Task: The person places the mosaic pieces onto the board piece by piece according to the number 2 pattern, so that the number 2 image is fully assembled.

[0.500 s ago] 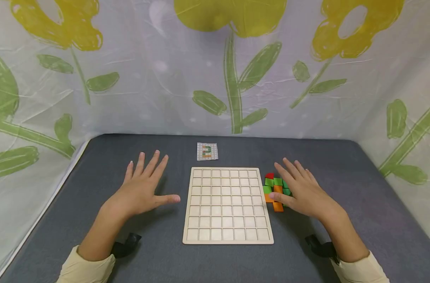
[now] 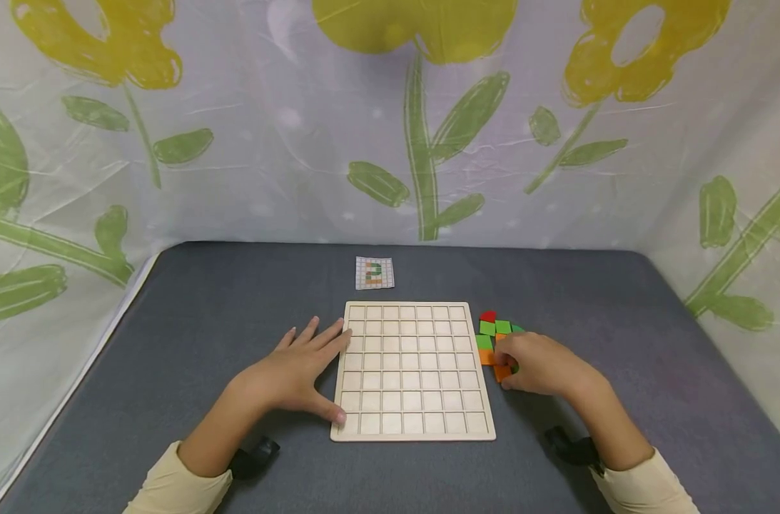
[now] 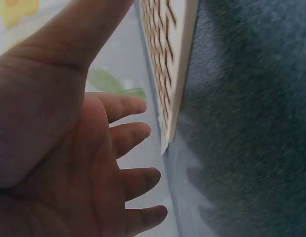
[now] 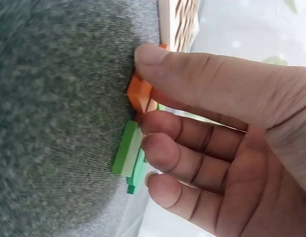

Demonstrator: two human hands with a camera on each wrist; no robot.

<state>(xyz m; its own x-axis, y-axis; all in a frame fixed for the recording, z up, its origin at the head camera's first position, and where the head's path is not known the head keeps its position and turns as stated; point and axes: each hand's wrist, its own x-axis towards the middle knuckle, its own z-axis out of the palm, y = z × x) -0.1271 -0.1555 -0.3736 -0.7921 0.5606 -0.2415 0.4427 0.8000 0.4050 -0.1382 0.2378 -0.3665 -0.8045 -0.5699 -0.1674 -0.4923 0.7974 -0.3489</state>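
Note:
A square wooden grid board [image 2: 412, 371] lies flat on the table in the head view. At its left edge my left hand [image 2: 293, 378] is spread, thumb and index fingertip over the rim. In the left wrist view the left fingers [image 3: 138, 177] are extended, with the board's edge [image 3: 180, 74] beside them. My right hand [image 2: 546, 364] is at the pile of coloured blocks [image 2: 484, 343] right of the board. Its thumb and index finger are curled about an orange block [image 4: 139, 94], pinching it. Green blocks [image 4: 127, 150] lie close by the other fingers, and the hand partly hides the pile.
Behind the board lies a small printed card [image 2: 374, 273] with a coloured pattern on a grid. A red block [image 2: 488, 315] sits at the pile's far end. The grey table [image 2: 267, 285] meets a flower-printed curtain [image 2: 267, 178] at the back and sides.
My left hand has moved right and down from above the table to the board's left edge. The right hand has lowered into the blocks, its fingers going from spread to curled.

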